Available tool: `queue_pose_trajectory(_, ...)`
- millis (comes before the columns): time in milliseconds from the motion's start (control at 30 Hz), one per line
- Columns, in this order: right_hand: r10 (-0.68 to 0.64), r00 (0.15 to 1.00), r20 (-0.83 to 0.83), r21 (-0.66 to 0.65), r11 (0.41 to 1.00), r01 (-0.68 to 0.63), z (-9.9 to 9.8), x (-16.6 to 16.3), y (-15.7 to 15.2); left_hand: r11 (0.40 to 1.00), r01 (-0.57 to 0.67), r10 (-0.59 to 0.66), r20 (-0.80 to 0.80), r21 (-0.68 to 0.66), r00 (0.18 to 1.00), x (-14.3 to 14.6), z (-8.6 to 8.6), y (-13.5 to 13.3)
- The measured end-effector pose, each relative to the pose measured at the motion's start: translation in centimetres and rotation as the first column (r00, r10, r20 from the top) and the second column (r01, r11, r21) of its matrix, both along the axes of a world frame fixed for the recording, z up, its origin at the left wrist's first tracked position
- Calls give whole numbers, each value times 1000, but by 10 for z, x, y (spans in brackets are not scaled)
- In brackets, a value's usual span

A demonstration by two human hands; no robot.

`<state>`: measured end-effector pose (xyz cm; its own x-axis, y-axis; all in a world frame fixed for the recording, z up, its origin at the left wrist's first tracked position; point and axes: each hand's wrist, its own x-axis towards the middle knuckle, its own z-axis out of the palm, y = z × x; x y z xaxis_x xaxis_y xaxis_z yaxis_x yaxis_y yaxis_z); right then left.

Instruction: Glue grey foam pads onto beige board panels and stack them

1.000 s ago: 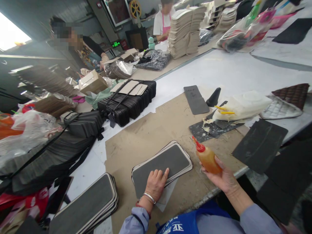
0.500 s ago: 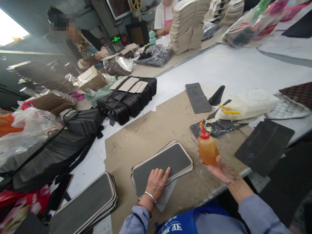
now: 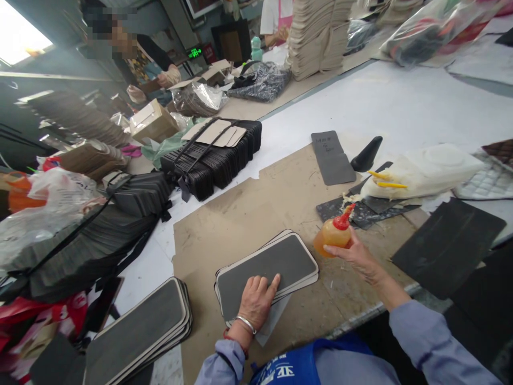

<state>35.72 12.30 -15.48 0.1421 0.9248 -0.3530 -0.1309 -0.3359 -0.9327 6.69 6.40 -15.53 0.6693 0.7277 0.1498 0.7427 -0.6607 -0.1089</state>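
Observation:
My left hand [image 3: 258,302] lies with fingers spread on a small stack of dark grey panels with pale rims [image 3: 276,262], pressing on the top one. In my right hand [image 3: 355,254] is a squeeze bottle of amber liquid [image 3: 331,235] with a red nozzle, tilted so the nozzle points up and to the right. The bottle is held above the cardboard, just right of the stack. A corner of a thin translucent sheet [image 3: 274,326] sticks out beneath the stack near my left wrist. Another stack of similar panels [image 3: 140,337] lies at the lower left.
Cardboard [image 3: 224,214] covers the near tabletop. Strapped black panel bundles [image 3: 212,160] stand at the left back. A white plastic container [image 3: 428,171], a black cone-shaped object [image 3: 366,154] and dark sheets [image 3: 449,246] lie at right. A co-worker [image 3: 148,64] stands across the table.
My right hand has turned the bottle from upright to tilted, its nozzle swinging right. My left hand stays on the panel stack. The view has shifted slightly.

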Motion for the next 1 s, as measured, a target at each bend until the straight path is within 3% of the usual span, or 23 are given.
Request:
queue_pose_trajectory(200, -67, 960, 272, 102, 994, 40, -33, 3, 9, 1000, -21, 21, -12, -13, 1000, 2, 0, 0)
queue_pose_trajectory(367, -104, 843, 528, 161, 987, 21, -47, 2, 6, 999, -29, 29, -12, -26, 1000, 2, -5, -1)
queue_pose_trajectory(500, -100, 760, 642, 164, 986, -9, -46, 4, -4, 999, -26, 27, 6, -18, 1000, 3, -7, -1)
queue_pose_trajectory(667, -99, 629, 771, 199, 976, -91, -31, -2, -47, 999, -30, 31, 47, -21, 998, 2, -7, -1)
queue_pose_trajectory(800, -24, 649, 761, 205, 957, -204, -24, -33, -60, 1000, -15, 17, 75, -21, 997, -1, -8, -2)
queue_pose_trajectory(1000, -44, 636, 770, 242, 943, -228, -33, -68, -36, 999, -13, 15, 46, -33, 999, -3, -6, 0)
